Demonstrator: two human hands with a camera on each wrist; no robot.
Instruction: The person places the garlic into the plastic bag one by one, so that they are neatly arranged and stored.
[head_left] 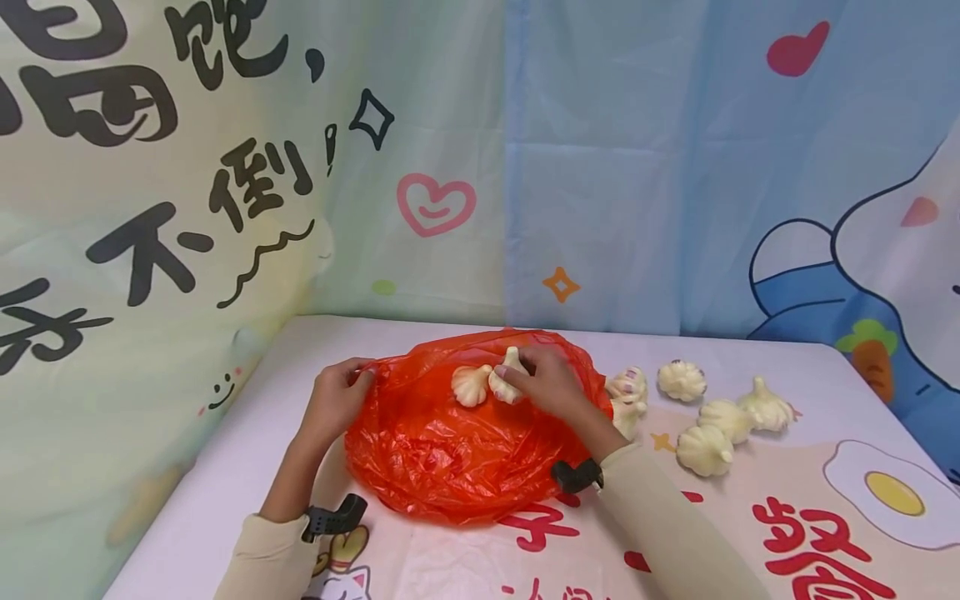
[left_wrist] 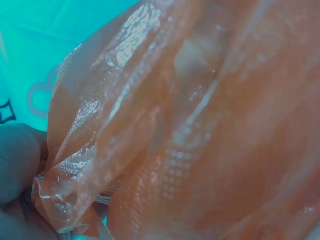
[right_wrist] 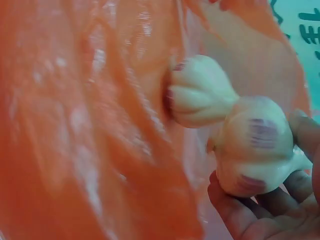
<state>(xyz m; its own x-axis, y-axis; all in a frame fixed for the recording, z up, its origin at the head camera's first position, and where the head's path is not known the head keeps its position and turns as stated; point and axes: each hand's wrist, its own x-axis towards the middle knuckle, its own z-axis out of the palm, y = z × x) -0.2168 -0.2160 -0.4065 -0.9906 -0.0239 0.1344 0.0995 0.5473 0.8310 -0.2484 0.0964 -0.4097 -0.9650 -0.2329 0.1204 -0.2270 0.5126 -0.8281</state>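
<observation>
- While left grip [head_left: 341, 402] pinches the red bag [head_left: 450, 475] at its edge, best hold the mouth wide.
- Right grip [head_left: 553, 383] grasps one garlic bulb [right_wrist: 252, 152]; keep clear of the edge.

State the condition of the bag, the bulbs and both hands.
Red plastic bag: crumpled, mouth open.
Left hand: pinching the bag's edge.
Right hand: fingers curled, gripping.
Gripped garlic bulb: at the bag's mouth.
Second bulb: beside the gripped one.
Other bulbs: loose, outside the bag.

Beige slvs [head_left: 270, 558], blk wrist cams [head_left: 333, 520], bare hands [head_left: 339, 400]
</observation>
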